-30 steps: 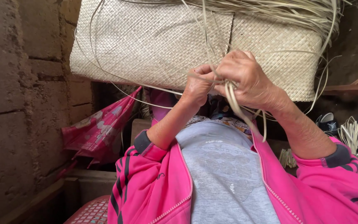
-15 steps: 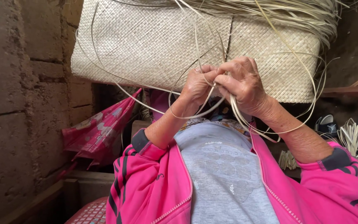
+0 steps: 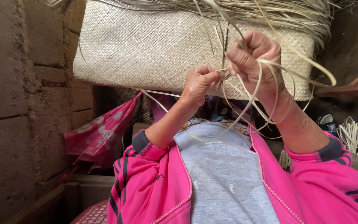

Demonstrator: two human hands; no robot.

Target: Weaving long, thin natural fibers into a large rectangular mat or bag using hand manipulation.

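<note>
- Woven mat (image 3: 146,45): a pale, flat plaited panel spanning the upper half of the frame, from upper left to upper right. Its top edge ends in a fringe of loose, unwoven strips (image 3: 278,10).
- Left hand (image 3: 199,82): located at centre frame, in front of the lower edge of the woven mat. The fingers are curled shut, pinching thin strips at the point where they leave the weave. The hand touches the mat surface.
- Right hand (image 3: 253,58): located just right of centre, slightly higher than the left hand and just beside it. It is closed into a fist around a bundle of long strands (image 3: 270,89). These strands loop down and out from the fist toward the right and lower centre of the frame.
- Both forearms rise from pink jacket sleeves (image 3: 154,182) with dark stripes; the jacket is open over a grey shirt (image 3: 224,174) in the lower centre.
- Wall (image 3: 17,103): rough block wall filling the left side of the frame.
- Pink patterned umbrella (image 3: 100,132): folded, at left of centre below the mat, near the wall.
- Bundle of pale strips (image 3: 349,132): at the right edge, well apart from the hands.
</note>
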